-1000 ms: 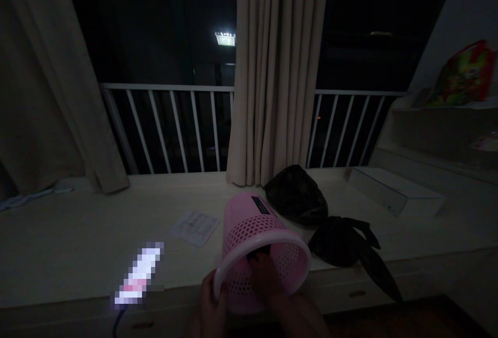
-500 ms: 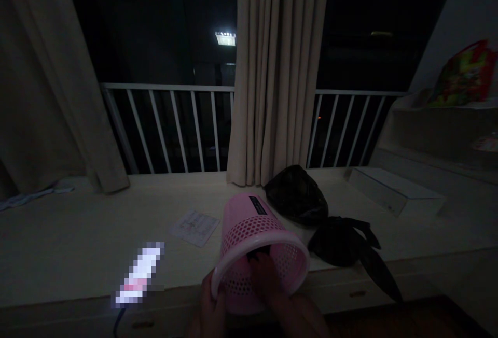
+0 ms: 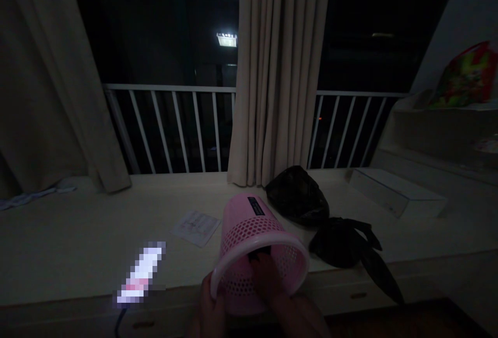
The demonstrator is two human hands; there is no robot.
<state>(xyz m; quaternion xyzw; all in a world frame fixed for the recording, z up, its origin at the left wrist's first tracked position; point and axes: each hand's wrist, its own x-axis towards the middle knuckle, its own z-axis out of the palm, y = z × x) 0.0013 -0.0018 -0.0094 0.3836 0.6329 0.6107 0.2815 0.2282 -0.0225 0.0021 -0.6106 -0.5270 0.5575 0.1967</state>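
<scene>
A pink perforated plastic wastebasket (image 3: 249, 237) lies tilted at the front edge of the ledge, its mouth facing me. My left hand (image 3: 211, 299) grips the left side of its rim. Through the mouth reaches my right hand (image 3: 265, 276), its fingers at something black deep inside. Those fingertips are dark and partly hidden, so what they hold cannot be made out. Just right of the basket lie a black plastic bag (image 3: 298, 195) and a second, knotted-looking black plastic bag (image 3: 338, 244), whose loose end hangs over the edge.
A printed paper sheet (image 3: 197, 227) lies left of the basket. Further left is a bright, pixelated phone-like device (image 3: 142, 274) with a cable. A white box (image 3: 397, 190) sits at right. Behind are a curtain (image 3: 278, 73) and a railing (image 3: 167, 89). Drawers run below the ledge (image 3: 78, 244).
Almost nothing differs. The whole view has shifted very slightly; both hands keep their places at the basket's rim and inside it.
</scene>
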